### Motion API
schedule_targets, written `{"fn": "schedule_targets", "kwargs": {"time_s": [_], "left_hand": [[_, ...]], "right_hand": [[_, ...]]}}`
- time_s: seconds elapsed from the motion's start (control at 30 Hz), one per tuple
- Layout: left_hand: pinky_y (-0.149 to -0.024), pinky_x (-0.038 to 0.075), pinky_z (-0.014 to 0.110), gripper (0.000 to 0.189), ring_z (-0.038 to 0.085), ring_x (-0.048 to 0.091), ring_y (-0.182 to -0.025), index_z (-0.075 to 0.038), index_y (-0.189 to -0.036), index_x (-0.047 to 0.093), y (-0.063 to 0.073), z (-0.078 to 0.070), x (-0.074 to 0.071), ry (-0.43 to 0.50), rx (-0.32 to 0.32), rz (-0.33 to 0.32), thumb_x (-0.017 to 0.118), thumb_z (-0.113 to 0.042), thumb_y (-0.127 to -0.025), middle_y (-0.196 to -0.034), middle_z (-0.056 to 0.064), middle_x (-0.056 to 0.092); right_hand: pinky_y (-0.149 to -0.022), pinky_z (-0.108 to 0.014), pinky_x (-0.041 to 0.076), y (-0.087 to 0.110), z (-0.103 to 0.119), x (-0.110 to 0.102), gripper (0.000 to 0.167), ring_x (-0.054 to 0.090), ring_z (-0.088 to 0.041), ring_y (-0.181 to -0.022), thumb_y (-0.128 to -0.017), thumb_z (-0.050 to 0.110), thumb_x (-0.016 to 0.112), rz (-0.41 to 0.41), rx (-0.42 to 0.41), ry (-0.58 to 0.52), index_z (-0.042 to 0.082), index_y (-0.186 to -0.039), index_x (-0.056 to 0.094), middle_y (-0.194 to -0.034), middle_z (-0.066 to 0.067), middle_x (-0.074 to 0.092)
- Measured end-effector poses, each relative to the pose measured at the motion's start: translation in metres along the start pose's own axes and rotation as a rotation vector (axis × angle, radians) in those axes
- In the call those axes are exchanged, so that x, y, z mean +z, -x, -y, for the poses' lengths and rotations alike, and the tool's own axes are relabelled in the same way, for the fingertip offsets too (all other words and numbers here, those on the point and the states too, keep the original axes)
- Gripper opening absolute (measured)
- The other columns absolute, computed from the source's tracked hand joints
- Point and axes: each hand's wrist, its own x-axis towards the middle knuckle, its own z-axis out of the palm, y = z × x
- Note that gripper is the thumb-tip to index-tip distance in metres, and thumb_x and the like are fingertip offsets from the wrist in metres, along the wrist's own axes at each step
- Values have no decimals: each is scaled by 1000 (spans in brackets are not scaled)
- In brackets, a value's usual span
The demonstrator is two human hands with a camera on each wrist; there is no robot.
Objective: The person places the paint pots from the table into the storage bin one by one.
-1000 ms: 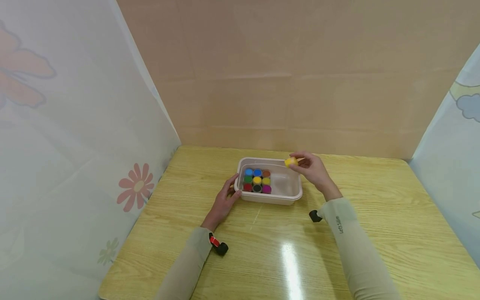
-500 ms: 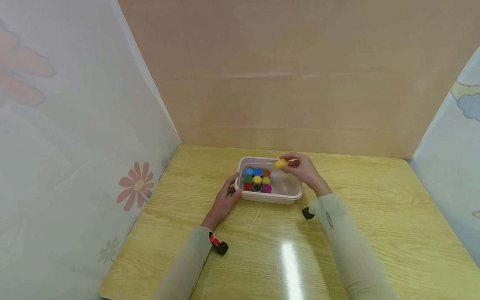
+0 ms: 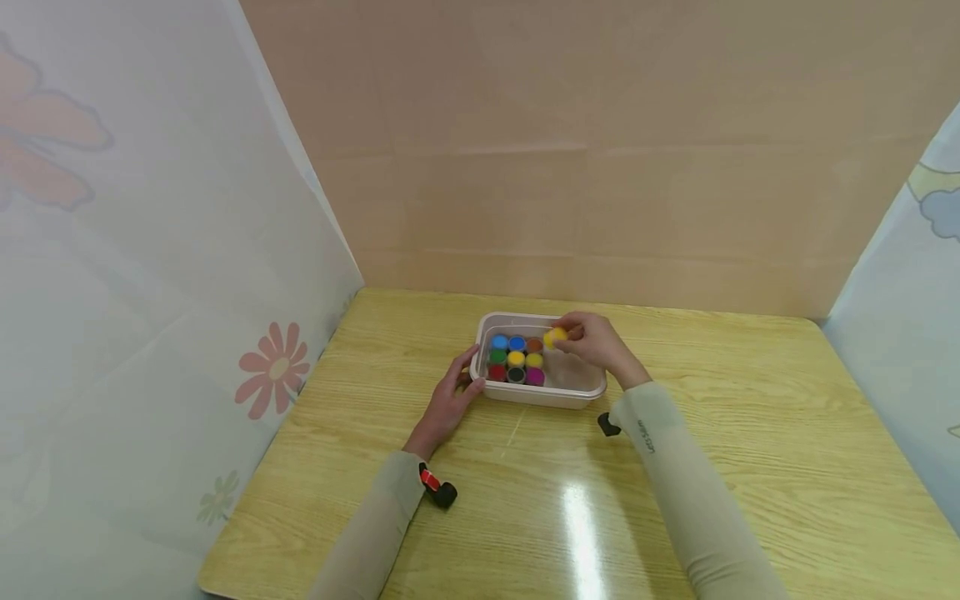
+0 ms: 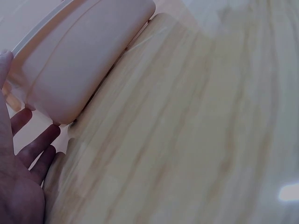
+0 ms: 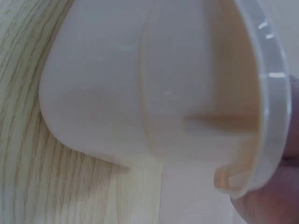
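Note:
In the head view a pale pink plastic tub (image 3: 536,397) stands on the wooden table. Small round pots, which look like paint pots (image 3: 516,358), fill its left part in neat rows with coloured tops. My right hand (image 3: 597,342) pinches a yellow paint pot (image 3: 555,337) over the tub, just right of those rows. At the tub's left end rests my left hand (image 3: 446,407), thumb near the front corner and fingers along the end wall. Its fairly straight fingers (image 4: 39,143) show in the left wrist view. The right wrist view shows the tub's outer wall (image 5: 112,84); the held pot is hidden there.
The wooden table (image 3: 750,467) spreads around the tub, with a glare streak in front. A brown backdrop (image 3: 585,208) rises behind the table's far edge. Printed sheets hang on both sides, flowers on the left sheet (image 3: 187,250). Dark wrist cameras (image 3: 446,496) jut from the sleeves.
The right hand has moved left and lower with the yellow paint pot, from above the tub's back right rim toward the rows. The left hand stays at the tub's end.

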Motion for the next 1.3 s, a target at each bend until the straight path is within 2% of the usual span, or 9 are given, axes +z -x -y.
{"fn": "schedule_targets", "kwargs": {"time_s": [0.1,0.2,0.3,0.4,0.57,0.77,1.03,1.3], "left_hand": [[-115,43,54,63,33,50,-141,-32,-165,26,-3,5,-1,-4,-11,10,54,-29,-109,-166,9,35],[-115,42,55,63,34,50,-141,-34,-165,25,-7,17,0,-5,-18,5,54,-31,-109,-167,8,33],[-115,42,55,62,32,51,-140,-39,-163,27,-11,30,3,4,-4,-21,55,-35,-108,-166,5,35],[-113,43,57,59,31,53,-137,-46,-160,31,-11,36,5,14,30,-47,57,-40,-107,-163,0,39],[-110,45,58,58,29,56,-134,-49,-158,33,-11,36,6,-1,60,-72,57,-41,-106,-161,-2,41],[-111,45,58,58,29,56,-135,-52,-157,32,-11,36,6,-12,56,-81,57,-36,-107,-161,-3,41],[-111,44,58,57,30,55,-136,-52,-156,34,-12,38,4,20,46,-74,59,-39,-106,-161,-4,41],[-111,46,56,58,29,56,-135,-48,-158,33,-11,35,5,8,56,-76,58,-36,-107,-162,-1,41]], "right_hand": [[-94,-45,59,-1,-1,0,39,66,-35,-111,-98,16,72,6,6,28,3,-133,67,-127,-20,67],[-94,-45,59,-2,-2,0,39,66,-34,-109,-97,15,74,6,5,44,2,-133,67,-125,-20,68],[-93,-45,59,-2,-1,0,39,66,-33,-106,-96,15,75,9,-2,63,1,-131,68,-122,-20,69],[-93,-46,58,-3,0,1,38,66,-32,-105,-95,14,75,21,1,87,1,-130,69,-121,-19,70],[-93,-47,57,-6,1,3,38,66,-31,-101,-93,13,77,31,6,131,1,-129,70,-117,-17,72],[-94,-48,56,-9,2,7,37,65,-31,-99,-91,11,78,37,-10,193,0,-126,71,-114,-18,73],[-94,-48,54,-11,3,11,31,64,-30,-98,-90,11,79,38,-49,279,1,-119,75,-109,-15,74],[-97,-49,53,-7,3,15,20,63,-31,-101,-90,5,75,34,-38,262,6,-110,76,-107,-12,73]]}}
